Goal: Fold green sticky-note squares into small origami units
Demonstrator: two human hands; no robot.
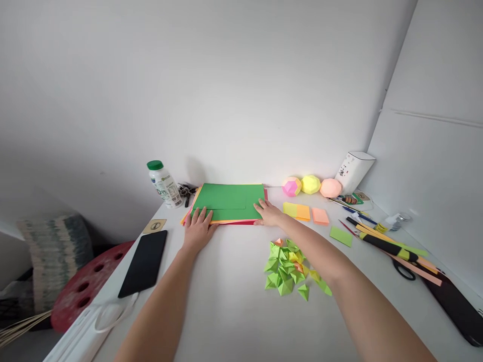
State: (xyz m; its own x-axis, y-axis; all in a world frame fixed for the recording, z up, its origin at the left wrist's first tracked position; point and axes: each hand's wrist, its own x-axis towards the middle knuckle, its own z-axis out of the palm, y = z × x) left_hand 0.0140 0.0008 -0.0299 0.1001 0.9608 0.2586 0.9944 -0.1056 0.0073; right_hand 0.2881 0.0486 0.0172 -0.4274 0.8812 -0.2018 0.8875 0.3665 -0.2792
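Possibly the paper stack (228, 195), just right of the bottle (165, 185), could skew — the left hand (198, 231) and right hand (269, 213) lie spread on it, clasping nothing, so uneven pressure might slide sheets apart.

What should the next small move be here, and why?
Probably square up the paper stack by nudging its edges inward. The left hand and right hand already rest at its near left and right corners, and red and yellow-orange edges stick out unevenly from under the green paper.
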